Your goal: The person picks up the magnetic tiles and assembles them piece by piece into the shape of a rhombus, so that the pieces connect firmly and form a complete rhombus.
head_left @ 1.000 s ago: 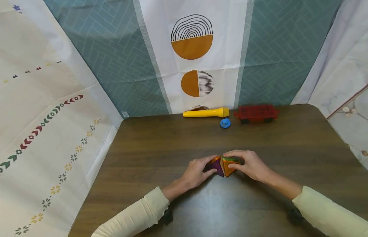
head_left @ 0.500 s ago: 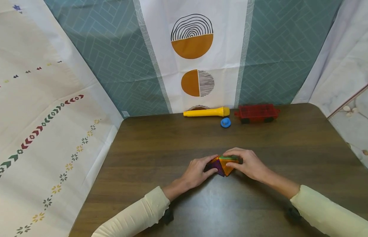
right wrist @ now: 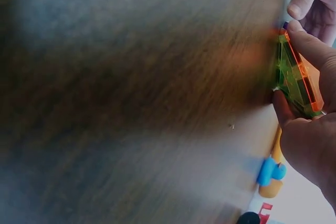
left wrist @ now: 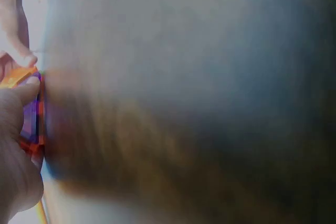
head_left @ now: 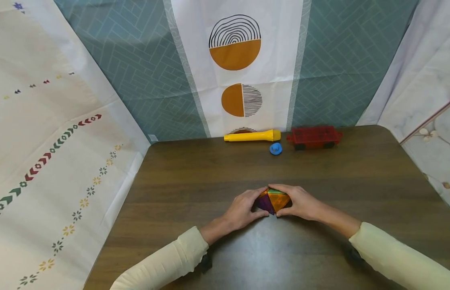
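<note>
Several translucent magnetic tiles stand joined in a small faceted shape on the table. My left hand (head_left: 243, 208) grips its left side, the thumb by the purple triangular tile (head_left: 265, 204). My right hand (head_left: 303, 203) holds the right side, its thumb at the lower tip of the orange triangular tile (head_left: 278, 200). In the right wrist view a green tile (right wrist: 291, 80) shows between thumb and fingers. Both sets of fingertips nearly meet at the top in the head view. The back of the shape is hidden by the hands.
Along the back edge of the wooden table (head_left: 188, 169) lie a yellow toy microphone-like stick (head_left: 251, 136) and a red translucent wheeled car base (head_left: 315, 137). A small blue hat-shaped piece (head_left: 275, 149) sits in front of them. Patterned cloths hang around the table.
The gap between the purple and orange tiles has closed as the right hand moved left. The right thumb has slid from the orange tile's face to its lower tip.
</note>
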Motion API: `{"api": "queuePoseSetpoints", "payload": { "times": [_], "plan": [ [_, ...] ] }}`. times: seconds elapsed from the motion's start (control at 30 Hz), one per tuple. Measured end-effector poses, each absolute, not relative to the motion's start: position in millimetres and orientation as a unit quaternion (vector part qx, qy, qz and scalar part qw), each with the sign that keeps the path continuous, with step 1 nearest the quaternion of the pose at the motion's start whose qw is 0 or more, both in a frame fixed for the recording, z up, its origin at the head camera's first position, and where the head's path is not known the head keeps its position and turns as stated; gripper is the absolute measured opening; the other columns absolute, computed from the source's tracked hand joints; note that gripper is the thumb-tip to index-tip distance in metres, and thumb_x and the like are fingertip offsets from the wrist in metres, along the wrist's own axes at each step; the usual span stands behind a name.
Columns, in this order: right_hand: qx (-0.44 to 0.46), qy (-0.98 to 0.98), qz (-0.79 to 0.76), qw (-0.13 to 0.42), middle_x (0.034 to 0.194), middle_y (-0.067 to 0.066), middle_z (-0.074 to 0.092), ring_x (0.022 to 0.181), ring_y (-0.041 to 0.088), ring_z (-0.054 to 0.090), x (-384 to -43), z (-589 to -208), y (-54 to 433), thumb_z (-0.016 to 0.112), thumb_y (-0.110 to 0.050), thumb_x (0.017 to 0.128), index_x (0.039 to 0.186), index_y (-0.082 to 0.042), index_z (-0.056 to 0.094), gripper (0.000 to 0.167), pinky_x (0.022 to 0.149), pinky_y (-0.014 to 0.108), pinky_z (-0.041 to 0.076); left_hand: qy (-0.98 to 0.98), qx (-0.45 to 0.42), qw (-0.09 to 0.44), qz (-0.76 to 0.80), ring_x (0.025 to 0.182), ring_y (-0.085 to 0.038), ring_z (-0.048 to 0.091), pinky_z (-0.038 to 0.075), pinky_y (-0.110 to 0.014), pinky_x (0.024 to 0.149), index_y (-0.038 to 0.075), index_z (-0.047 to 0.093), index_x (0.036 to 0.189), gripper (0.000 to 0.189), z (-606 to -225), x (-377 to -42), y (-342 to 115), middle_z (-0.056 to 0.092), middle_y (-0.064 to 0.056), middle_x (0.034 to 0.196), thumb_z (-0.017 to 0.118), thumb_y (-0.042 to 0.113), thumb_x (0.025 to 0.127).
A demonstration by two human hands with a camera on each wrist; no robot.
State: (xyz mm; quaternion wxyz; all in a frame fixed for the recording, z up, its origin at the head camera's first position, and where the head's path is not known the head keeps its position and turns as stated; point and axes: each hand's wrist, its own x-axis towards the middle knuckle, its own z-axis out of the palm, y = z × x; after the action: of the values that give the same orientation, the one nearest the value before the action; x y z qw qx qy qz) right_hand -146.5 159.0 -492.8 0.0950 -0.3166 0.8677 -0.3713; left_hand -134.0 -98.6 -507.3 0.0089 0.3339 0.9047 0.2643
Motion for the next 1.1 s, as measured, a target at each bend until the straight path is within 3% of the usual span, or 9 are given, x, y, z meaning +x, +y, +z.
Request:
{"api": "queuePoseSetpoints", "payload": {
  "times": [0.7,1.1],
  "plan": [
    [-0.295,0.874,-0.377,0.089,0.136,0.019,0.069,0.110,0.026,0.070,-148.2,-491.3,154.1,0.090,-0.024,0.086,0.149,0.001,0.059,0.075,0.094,0.043,0.059,0.910,0.298,-0.009,0.287,0.127,-0.020,0.061,0.054,-0.039,0.103,0.013,0.053,0.156,0.070,-515.3,-130.9,-91.5,0.066,-0.004,0.143,0.081,0.035,0.096],
    [-0.301,0.872,-0.375,0.089,0.138,0.020,0.066,0.112,0.027,0.069,-147.6,-494.2,152.7,0.093,-0.025,0.084,0.152,0.002,0.054,0.083,0.097,0.046,0.058,0.911,0.297,-0.006,0.287,0.127,-0.020,0.061,0.055,-0.039,0.103,0.013,0.053,0.156,0.070,-515.1,-131.0,-91.4,0.066,-0.004,0.142,0.081,0.035,0.096]
  ]
}}
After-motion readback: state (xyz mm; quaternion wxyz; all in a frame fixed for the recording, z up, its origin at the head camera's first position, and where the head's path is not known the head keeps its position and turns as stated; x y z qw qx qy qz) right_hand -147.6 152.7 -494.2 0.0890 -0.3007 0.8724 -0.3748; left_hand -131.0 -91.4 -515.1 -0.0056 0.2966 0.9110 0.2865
